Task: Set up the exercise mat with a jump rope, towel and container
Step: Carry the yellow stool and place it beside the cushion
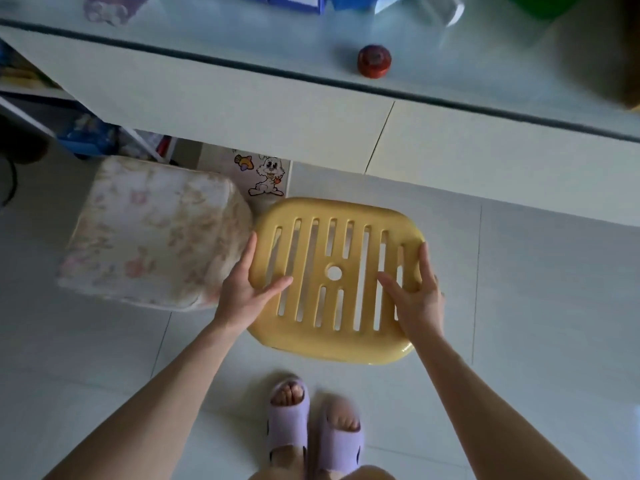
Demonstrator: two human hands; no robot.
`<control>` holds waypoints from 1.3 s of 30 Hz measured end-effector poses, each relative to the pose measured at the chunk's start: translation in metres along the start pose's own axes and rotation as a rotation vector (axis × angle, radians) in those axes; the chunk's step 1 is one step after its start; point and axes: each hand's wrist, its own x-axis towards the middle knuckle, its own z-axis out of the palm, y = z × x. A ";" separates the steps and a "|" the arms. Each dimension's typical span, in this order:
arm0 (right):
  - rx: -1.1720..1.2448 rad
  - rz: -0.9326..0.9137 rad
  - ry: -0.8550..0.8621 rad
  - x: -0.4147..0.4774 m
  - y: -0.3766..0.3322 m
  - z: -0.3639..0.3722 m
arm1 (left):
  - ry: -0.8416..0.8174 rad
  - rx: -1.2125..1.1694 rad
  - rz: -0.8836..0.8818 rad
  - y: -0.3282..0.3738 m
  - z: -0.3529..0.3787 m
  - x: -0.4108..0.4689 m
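**Two hands on a yellow stool, no mat gear in sight**

Head view only. Both hands gripping a yellow slatted stool (337, 278) by its seat: left hand (247, 289) on the left edge, thumb lying across the top and fingers (250, 249) wrapped along the rim; right hand (420, 296) on the right edge, thumb over the slats, fingers (424, 261) curled around the side. So clamped on the seat, both of them. Standing on a pale tiled floor (536, 306), just in front of a white desk (242, 95). Touching or nearly touching a floral cushioned seat (156, 233) on the left, can't tell which. Small red round thing (374, 61) sitting on the desk top, blurry blue boxes (287, 1) further back. Rabbit sticker (268, 176) under the desk. Lilac slippers (311, 431) at the bottom. Jump rope, towel, container and mat: can't spot any of them from here.
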 end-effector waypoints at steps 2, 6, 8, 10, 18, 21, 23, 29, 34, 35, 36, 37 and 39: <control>0.008 0.005 0.015 0.011 0.009 0.013 | -0.004 0.007 0.013 -0.014 0.007 0.014; 0.013 0.007 0.026 0.025 0.021 0.031 | 0.006 -0.009 0.041 -0.031 0.015 0.029; 0.021 0.010 0.039 0.029 0.026 0.037 | 0.017 -0.019 0.058 -0.034 0.018 0.035; 0.034 0.010 0.042 0.030 0.028 0.039 | 0.019 -0.009 0.077 -0.035 0.019 0.037; 0.019 0.022 0.032 0.029 0.030 0.044 | 0.006 0.028 0.077 -0.039 0.020 0.039; 0.010 0.023 0.026 0.028 0.028 0.043 | 0.009 0.036 0.078 -0.039 0.020 0.037; 0.003 0.026 0.022 0.028 0.027 0.042 | 0.008 0.038 0.071 -0.040 0.020 0.036; -0.059 0.021 0.002 0.025 0.021 0.039 | -0.067 0.118 -0.001 -0.040 0.018 0.035; 0.018 0.014 0.007 -0.015 -0.011 0.014 | -0.086 0.075 0.038 -0.004 0.000 -0.007; 0.041 0.009 0.007 -0.028 -0.022 0.004 | -0.083 0.057 0.050 0.009 -0.006 -0.019; 0.067 0.004 0.005 -0.043 -0.034 -0.009 | -0.086 0.041 0.050 0.026 -0.013 -0.033; 0.095 0.004 0.007 -0.059 -0.048 -0.023 | -0.095 0.023 0.058 0.043 -0.021 -0.048; 0.145 0.012 0.025 -0.088 -0.072 -0.049 | -0.132 -0.016 0.065 0.076 -0.037 -0.077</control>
